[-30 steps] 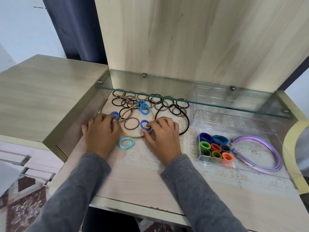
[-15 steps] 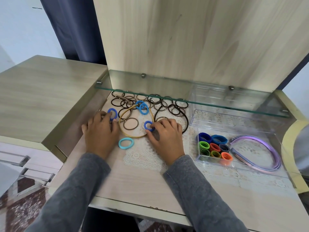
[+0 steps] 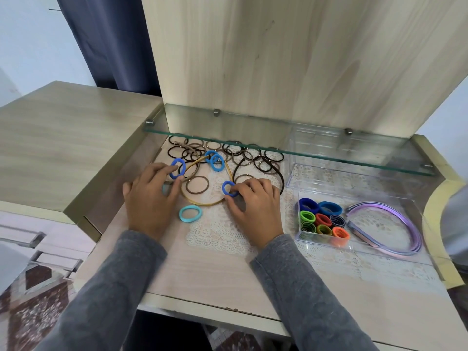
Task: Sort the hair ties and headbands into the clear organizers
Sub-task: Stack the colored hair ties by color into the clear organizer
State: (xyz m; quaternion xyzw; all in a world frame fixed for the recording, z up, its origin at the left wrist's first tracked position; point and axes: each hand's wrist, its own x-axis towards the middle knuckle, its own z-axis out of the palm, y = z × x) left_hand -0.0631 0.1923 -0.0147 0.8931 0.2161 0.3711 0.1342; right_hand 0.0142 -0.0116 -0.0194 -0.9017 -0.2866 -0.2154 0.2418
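**Desk:** What has changed at the counter (image 3: pixel 215 274)?

**Photographer:** The left hand (image 3: pixel 149 198) pinches a blue hair tie (image 3: pixel 177 168) that is now tipped up on edge. A second ago it lay flat under those fingers.

**Desk:** And the right hand (image 3: pixel 253 206)?

**Photographer:** Its fingers are curled on a second blue tie (image 3: pixel 229 189) at the gold headband (image 3: pixel 202 204), much as before.

**Desk:** What does that mean for the sorting?

**Photographer:** Both blues look bound for the clear organizer (image 3: pixel 321 240), well to the right. It already holds coloured ties, and purple headbands (image 3: pixel 405 219) lie beside it. A pale blue tie (image 3: pixel 190 213) and the brown ties (image 3: pixel 228 150) wait unsorted.
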